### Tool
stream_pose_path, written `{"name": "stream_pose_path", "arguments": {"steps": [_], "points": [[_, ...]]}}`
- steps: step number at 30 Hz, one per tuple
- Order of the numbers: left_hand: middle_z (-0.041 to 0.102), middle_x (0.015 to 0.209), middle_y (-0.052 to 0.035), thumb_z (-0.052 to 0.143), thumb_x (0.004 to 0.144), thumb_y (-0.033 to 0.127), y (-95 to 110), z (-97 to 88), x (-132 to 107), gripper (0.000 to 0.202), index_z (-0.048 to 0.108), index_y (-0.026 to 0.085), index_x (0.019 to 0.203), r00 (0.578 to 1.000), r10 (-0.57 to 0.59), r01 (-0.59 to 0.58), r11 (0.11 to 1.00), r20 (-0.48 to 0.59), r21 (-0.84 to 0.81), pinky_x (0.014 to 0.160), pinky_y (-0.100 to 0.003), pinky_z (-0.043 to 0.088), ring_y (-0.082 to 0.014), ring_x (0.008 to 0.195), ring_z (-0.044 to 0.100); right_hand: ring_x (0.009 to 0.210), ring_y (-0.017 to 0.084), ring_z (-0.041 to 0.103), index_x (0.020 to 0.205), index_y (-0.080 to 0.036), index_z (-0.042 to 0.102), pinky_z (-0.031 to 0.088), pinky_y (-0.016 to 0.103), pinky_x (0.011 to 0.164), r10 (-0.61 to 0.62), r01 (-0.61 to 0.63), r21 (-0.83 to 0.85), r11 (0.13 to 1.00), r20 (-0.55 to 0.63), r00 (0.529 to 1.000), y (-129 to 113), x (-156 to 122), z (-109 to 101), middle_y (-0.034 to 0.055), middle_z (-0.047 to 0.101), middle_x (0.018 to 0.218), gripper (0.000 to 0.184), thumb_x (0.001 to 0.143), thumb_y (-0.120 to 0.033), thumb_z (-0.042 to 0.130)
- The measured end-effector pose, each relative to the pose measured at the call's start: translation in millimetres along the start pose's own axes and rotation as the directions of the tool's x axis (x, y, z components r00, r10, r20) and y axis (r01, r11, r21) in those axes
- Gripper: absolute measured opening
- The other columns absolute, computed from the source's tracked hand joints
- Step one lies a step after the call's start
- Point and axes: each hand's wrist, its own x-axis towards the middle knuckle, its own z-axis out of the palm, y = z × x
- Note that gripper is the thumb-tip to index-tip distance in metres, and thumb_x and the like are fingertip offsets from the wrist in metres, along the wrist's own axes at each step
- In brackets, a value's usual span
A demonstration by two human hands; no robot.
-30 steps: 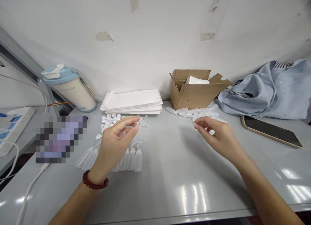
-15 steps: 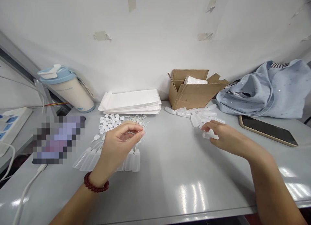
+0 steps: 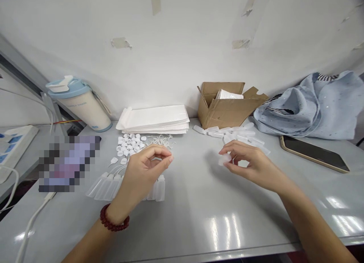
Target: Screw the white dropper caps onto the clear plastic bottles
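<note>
My left hand (image 3: 142,172) is raised over a row of small translucent bottles (image 3: 108,185) lying on the grey table (image 3: 199,210); its thumb and fingers pinch together, and what they hold is too small to name. My right hand (image 3: 250,164) is closed on one small translucent bottle (image 3: 225,159), held just above the table. Behind it lies a loose pile of the same bottles (image 3: 236,134). A scatter of white caps (image 3: 129,143) and thin white plugs (image 3: 162,140) lies beyond my left hand.
A stack of white bags (image 3: 155,119) and an open cardboard box (image 3: 227,105) stand by the wall. A lidded cup (image 3: 81,104) and a power strip (image 3: 14,141) are at left; a phone (image 3: 314,153) and a blue cloth bag (image 3: 313,104) at right.
My right hand reached into the bottle pile, closed on one bottle and brought it left toward the middle. My left hand stayed in place, its pinch tightening.
</note>
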Motion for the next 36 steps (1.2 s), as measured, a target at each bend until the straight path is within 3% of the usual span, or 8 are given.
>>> {"name": "stream_pose_path", "arguments": {"steps": [4, 8, 12, 17, 23, 30, 33, 36], "points": [[0.063, 0.08, 0.0011, 0.065, 0.078, 0.024, 0.0, 4.6, -3.4, 0.008, 0.063, 0.019, 0.071, 1.0, 0.01, -0.01, 0.999, 0.017, 0.045, 0.062, -0.02, 0.053, -0.0107, 0.071, 0.06, 0.084, 0.016, 0.058, 0.092, -0.023, 0.063, 0.052, 0.028, 0.069, -0.012, 0.038, 0.328, 0.944, -0.082, 0.997, -18.0, -0.6, 19.6, 0.0049, 0.057, 0.097, 0.011, 0.081, -0.02, 0.061], [0.063, 0.08, 0.0012, 0.064, 0.078, 0.023, -0.8, 11.0, -6.7, 0.005, 0.061, 0.02, 0.075, 0.999, -0.01, 0.006, 0.997, 0.045, 0.083, 0.064, -0.021, 0.055, -0.0114, 0.072, 0.062, 0.088, 0.015, 0.058, 0.088, -0.022, 0.061, 0.053, 0.028, 0.075, 0.017, -0.014, 0.58, 0.814, 0.0, 1.0, -26.6, -1.8, 38.2, 0.0034, 0.056, 0.096, 0.009, 0.081, -0.019, 0.064], [0.066, 0.08, 0.0006, 0.065, 0.076, 0.023, 0.2, 17.3, -9.4, 0.009, 0.063, 0.02, 0.085, 0.996, -0.041, 0.033, 0.994, 0.082, 0.102, 0.065, -0.022, 0.057, -0.0135, 0.075, 0.066, 0.088, 0.013, 0.057, 0.081, -0.02, 0.059, 0.052, 0.027, 0.078, 0.063, -0.084, 0.713, 0.696, 0.056, 0.996, -29.8, -2.1, 49.4, 0.0026, 0.055, 0.094, 0.01, 0.079, -0.021, 0.069], [0.068, 0.084, 0.001, 0.059, 0.08, 0.019, 1.3, 22.3, -13.7, 0.006, 0.065, 0.02, 0.081, 0.983, 0.024, -0.037, 0.997, 0.183, 0.071, 0.072, -0.023, 0.059, -0.0124, 0.077, 0.067, 0.085, 0.013, 0.056, 0.077, -0.019, 0.058, 0.051, 0.027, 0.075, 0.087, -0.127, 0.761, 0.636, 0.092, 0.992, -32.2, -1.4, 55.3, 0.0023, 0.055, 0.091, 0.014, 0.077, -0.023, 0.071], [0.069, 0.083, -0.001, 0.058, 0.082, 0.019, 0.8, 22.3, -14.4, 0.009, 0.067, 0.02, 0.081, 0.983, 0.081, -0.091, 0.994, 0.167, 0.053, 0.071, -0.025, 0.06, -0.0138, 0.076, 0.067, 0.077, 0.013, 0.058, 0.079, -0.019, 0.055, 0.048, 0.028, 0.069, 0.154, -0.228, 0.76, 0.608, 0.168, 0.974, -32.7, -3.5, 60.3, 0.005, 0.062, 0.098, 0.021, 0.078, -0.032, 0.071], [0.069, 0.086, -0.0022, 0.058, 0.085, 0.022, 3.9, 22.2, -14.6, 0.011, 0.068, 0.02, 0.081, 0.982, 0.093, -0.102, 0.994, 0.162, 0.046, 0.067, -0.022, 0.057, -0.0144, 0.078, 0.065, 0.058, 0.009, 0.049, 0.077, -0.018, 0.054, 0.039, 0.023, 0.055, 0.166, -0.247, 0.672, 0.698, 0.184, 0.969, -35.5, -5.3, 64.4, -0.0013, 0.058, 0.073, 0.025, 0.077, -0.035, 0.072], [0.069, 0.089, -0.0031, 0.057, 0.085, 0.02, 4.2, 23.2, -15.7, 0.013, 0.069, 0.02, 0.08, 0.976, 0.127, -0.137, 0.989, 0.176, 0.049, 0.07, -0.023, 0.057, -0.015, 0.082, 0.065, 0.06, 0.009, 0.052, 0.079, -0.018, 0.054, 0.042, 0.024, 0.058, 0.161, -0.238, 0.667, 0.706, 0.175, 0.971, -35.9, -5.0, 65.2, -0.0016, 0.058, 0.074, 0.024, 0.077, -0.035, 0.071], [0.069, 0.094, -0.0036, 0.056, 0.085, 0.018, 3.0, 23.7, -17.0, 0.014, 0.07, 0.02, 0.085, 0.969, 0.153, -0.161, 0.986, 0.194, 0.028, 0.071, -0.023, 0.058, -0.015, 0.086, 0.065, 0.076, 0.014, 0.061, 0.09, -0.02, 0.052, 0.048, 0.027, 0.067, 0.144, -0.211, 0.699, 0.683, 0.154, 0.978, -35.5, -5.0, 66.9, 0.0023, 0.062, 0.087, 0.024, 0.08, -0.034, 0.069]]}}
